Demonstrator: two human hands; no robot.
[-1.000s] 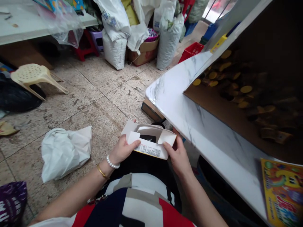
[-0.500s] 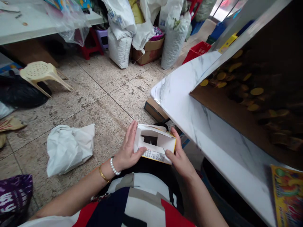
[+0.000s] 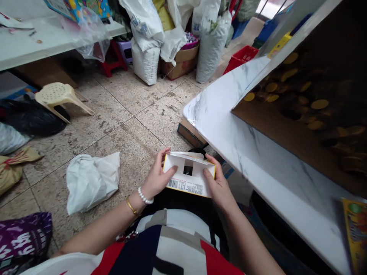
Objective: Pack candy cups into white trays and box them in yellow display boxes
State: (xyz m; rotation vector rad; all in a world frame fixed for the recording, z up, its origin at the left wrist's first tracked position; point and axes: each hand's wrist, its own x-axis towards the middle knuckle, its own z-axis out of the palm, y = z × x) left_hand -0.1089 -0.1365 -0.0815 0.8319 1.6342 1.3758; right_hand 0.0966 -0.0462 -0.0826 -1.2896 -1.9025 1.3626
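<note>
I hold a small white carton (image 3: 187, 177) with yellow edges and a barcode over my lap. My left hand (image 3: 156, 177) grips its left end, thumb pressing a side flap flat. My right hand (image 3: 219, 185) grips the right end, thumb on the other side flap. Both side flaps lie folded in over the opening, with a small dark gap between them. The top flap stands behind them.
A marble-patterned table (image 3: 229, 126) runs along my right, bearing a large brown cardboard box (image 3: 289, 137) of dark pieces with yellow discs. On the floor lie a white crumpled bag (image 3: 90, 181), a tipped cream stool (image 3: 59, 95) and sacks at the back.
The carton's side flaps were spread out a second ago; my thumbs have folded them inward over the opening. The carton has shifted slightly right and lower.
</note>
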